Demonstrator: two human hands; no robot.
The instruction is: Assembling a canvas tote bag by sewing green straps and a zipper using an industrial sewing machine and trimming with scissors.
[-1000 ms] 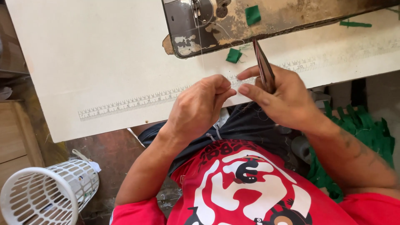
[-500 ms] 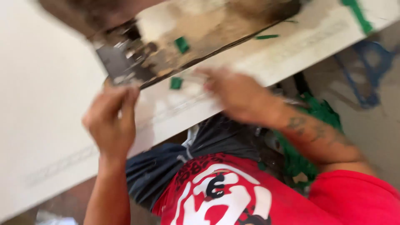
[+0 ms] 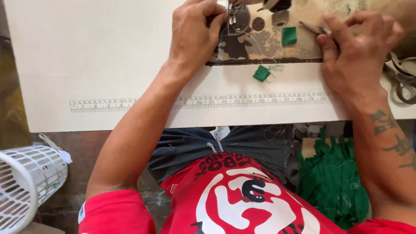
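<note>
Your left hand (image 3: 195,32) rests at the top of the desk (image 3: 86,56), fingers curled and pressed together over the near left edge of the sewing machine bed (image 3: 264,41). Its fingertips sit right beside the metal needle plate (image 3: 236,19); you cannot tell whether anything is pinched under them, since the knuckles hide the grip.

Your right hand (image 3: 357,54) lies palm down across the right end of the worn machine bed, fingers loosely spread. Its thumb and forefinger close on a slim dark strip (image 3: 313,28) that pokes out to the left of the fingertips. Just left of that strip, on the machine bed, lies a small green fabric square (image 3: 289,36). A second green fabric piece (image 3: 261,73) lies on the pale desk just below the bed's front edge, between your two hands, with a few loose threads beside it.

To the right of your right hand, touching its outer edge, a pair of grey scissors (image 3: 401,80) lies on the desk. Nearer to you than both hands, a printed ruler strip (image 3: 199,102) runs along the desk's front edge and passes under your left forearm.

Below your right forearm, off the desk and beside your lap, hangs a heap of green fabric strips (image 3: 333,182). Down past your left elbow stands a white slotted basket (image 3: 26,184) on the floor.
</note>
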